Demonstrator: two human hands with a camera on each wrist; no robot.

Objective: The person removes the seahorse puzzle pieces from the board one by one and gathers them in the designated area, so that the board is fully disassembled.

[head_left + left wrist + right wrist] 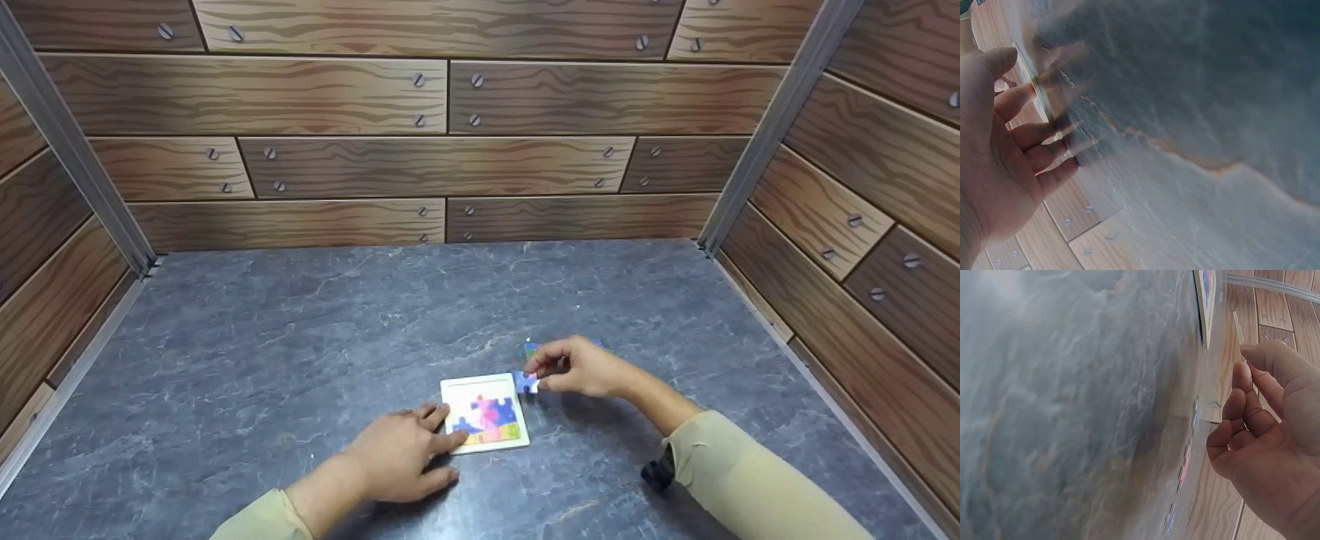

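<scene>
Pale sleeves (pixel 757 472) lay nearest the camera. The right hand's grip (pixel 585 367) pinched a blue puzzle piece (pixel 526 383) beside the upper right corner of a cream tray (pixel 460 391). The left hand's grip (pixel 401 454), fingers spread, touched its left side. Joined pieces (pixel 492 421) covered its lower part; others (pixel 531 349) lay beyond the right hand.

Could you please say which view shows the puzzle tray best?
The head view: it shows the tray from above, nearly whole. The left wrist view shows mainly its edge; the right wrist, a narrow sliver.
</scene>
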